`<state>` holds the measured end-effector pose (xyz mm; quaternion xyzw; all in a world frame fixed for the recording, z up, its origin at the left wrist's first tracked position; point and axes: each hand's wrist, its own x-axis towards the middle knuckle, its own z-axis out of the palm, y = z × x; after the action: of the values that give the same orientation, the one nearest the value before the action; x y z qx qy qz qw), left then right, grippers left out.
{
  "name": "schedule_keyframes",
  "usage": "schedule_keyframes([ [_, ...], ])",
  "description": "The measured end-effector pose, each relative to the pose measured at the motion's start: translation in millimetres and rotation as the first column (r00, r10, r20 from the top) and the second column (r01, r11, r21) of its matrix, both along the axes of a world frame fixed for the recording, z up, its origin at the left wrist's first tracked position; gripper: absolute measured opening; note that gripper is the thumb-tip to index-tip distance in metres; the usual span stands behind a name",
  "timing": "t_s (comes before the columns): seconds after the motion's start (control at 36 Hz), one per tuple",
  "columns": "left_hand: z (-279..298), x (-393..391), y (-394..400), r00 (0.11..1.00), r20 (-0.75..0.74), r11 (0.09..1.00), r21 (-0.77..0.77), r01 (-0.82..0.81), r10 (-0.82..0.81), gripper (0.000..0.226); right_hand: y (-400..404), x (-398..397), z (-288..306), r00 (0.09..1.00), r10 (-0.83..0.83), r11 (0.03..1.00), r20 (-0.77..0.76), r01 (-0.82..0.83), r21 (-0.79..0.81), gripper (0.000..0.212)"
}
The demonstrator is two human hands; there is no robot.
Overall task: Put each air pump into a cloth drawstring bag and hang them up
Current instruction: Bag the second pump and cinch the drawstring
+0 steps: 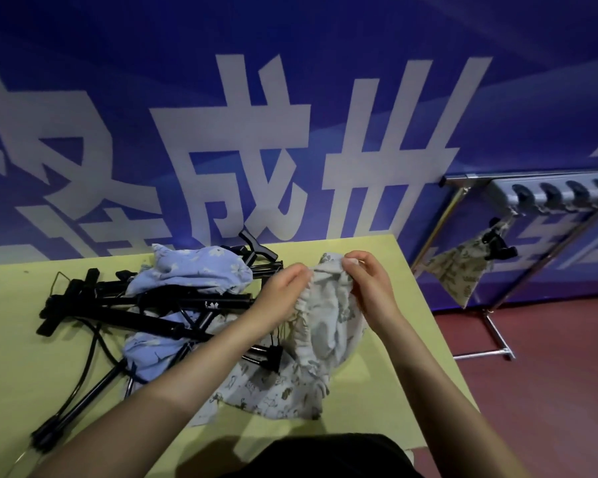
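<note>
Both my hands hold up a grey patterned drawstring bag (pixel 328 315) above the yellow-green table (pixel 21 360). My left hand (pixel 283 291) grips its gathered rim on the left, and my right hand (pixel 366 281) pinches the rim on the right. A heap of black air pumps (pixel 145 305) with hoses lies on the table to the left, mixed with blue floral bags (pixel 194 274). Another grey patterned bag (pixel 266 398) lies flat under the held one. On the rack at the right, a filled patterned bag (pixel 456 274) hangs from a hook, a black pump handle sticking out.
A metal rack (pixel 497 298) with a row of hooks (pixel 560 194) stands on the red floor right of the table. A blue banner wall with large white characters rises just behind the table. The table's right edge runs close to my right forearm.
</note>
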<state>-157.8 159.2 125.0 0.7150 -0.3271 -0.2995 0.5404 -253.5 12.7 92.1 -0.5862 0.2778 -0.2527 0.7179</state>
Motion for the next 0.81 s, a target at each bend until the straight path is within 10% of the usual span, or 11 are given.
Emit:
schedule_keyframes([
  [0.14,6.9,7.9,-1.6,0.95,-0.124,0.951,-0.081,-0.299,0.288,0.027,-13.6,-22.1,-3.2,0.989,-0.085,0.974,-0.121,0.057,-0.219,0.016],
  [0.33,13.2,-9.2,-21.7,0.947,-0.187,0.95,-0.125,-0.286,0.26,0.026,8.4,-28.8,-4.4,0.969,0.144,0.965,-0.202,-0.182,-0.187,0.007],
  [0.56,18.5,-31.8,-52.5,0.887,-0.295,0.897,-0.159,-0.413,0.356,0.025,18.9,-34.7,-13.9,0.926,0.269,0.915,-0.263,-0.331,-0.231,0.046],
  [0.81,-6.3,-40.9,-63.3,0.893,-0.092,0.897,0.053,-0.438,0.441,0.02,-43.4,-57.4,-39.1,0.848,0.277,0.851,-0.451,-0.435,-0.294,0.036],
])
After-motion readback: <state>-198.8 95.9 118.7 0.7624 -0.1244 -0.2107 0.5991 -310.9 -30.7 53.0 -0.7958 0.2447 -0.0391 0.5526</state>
